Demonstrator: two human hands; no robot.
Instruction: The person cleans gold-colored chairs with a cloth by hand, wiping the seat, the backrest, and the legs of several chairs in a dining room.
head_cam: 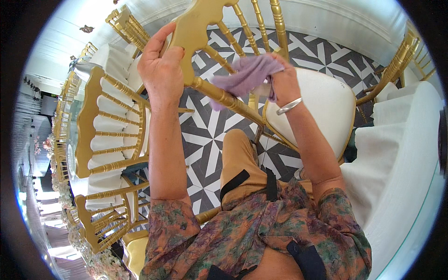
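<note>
A gold chair with turned spindles stands before me, its scalloped top rail (190, 38) towards my left. My left hand (162, 66) grips the end of that rail, thumb on the near face and fingers around the edge. Bunched in my right hand (286, 82) is a purple cloth (250, 75), part of which lies against the chair's back post (227, 99). Something pale shows under the cloth by my palm; I cannot tell what it is. The white padded seat (311, 108) is to the right, behind my right forearm, with a small dark mark near its far edge.
More gold chairs (85, 122) line the left side beside a white-draped table with flowers (59, 175). Another white tablecloth (385, 157) hangs close on my right, with a gold chair (395, 70) beyond it. A white wall (332, 17) rises behind the patterned floor (213, 140).
</note>
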